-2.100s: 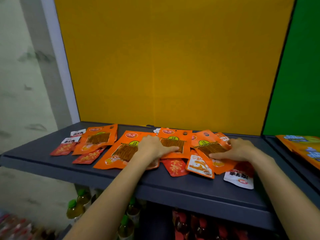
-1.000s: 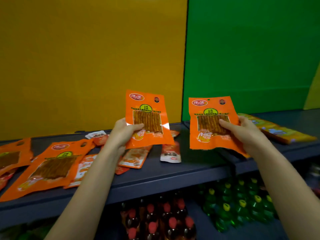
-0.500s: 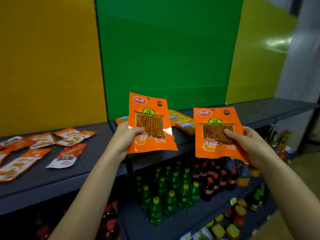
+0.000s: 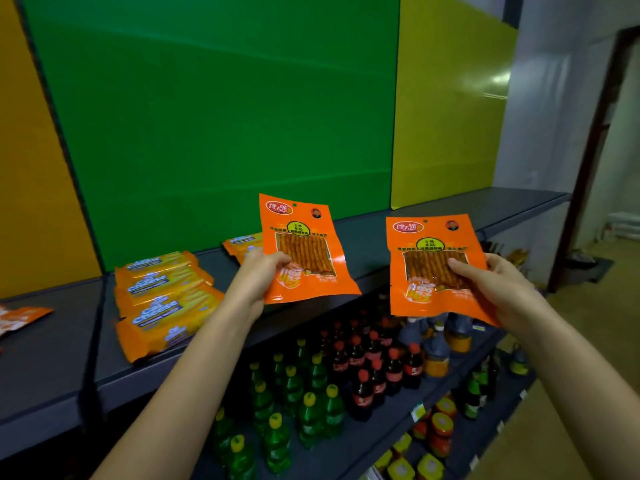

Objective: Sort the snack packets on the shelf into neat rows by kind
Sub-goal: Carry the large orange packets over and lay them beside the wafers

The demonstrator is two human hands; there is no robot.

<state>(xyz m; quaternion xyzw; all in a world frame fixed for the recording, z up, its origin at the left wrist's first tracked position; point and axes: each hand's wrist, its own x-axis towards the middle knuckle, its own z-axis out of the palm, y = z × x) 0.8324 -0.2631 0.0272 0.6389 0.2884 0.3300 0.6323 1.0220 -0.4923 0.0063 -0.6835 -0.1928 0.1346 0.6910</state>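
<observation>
Now that both have come up off the yellow-backed pile, the left hand point(image 4: 258, 275) pinches the left packet point(image 4: 304, 237) and the right hand point(image 4: 495, 285) the right packet point(image 4: 433, 251). Both packets are held upright in the air before the green-backed shelf point(image 4: 367, 237), right of the cheese packs point(image 4: 166, 296); a new row likely starts here.

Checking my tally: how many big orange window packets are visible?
2: one packet in the left hand, the other packet in the right hand. More may lie out of frame.

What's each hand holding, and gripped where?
Left hand grips the first orange packet by its lower left edge, thumb on front. Right hand grips the second orange packet by its lower right side, thumb across the front.
</observation>
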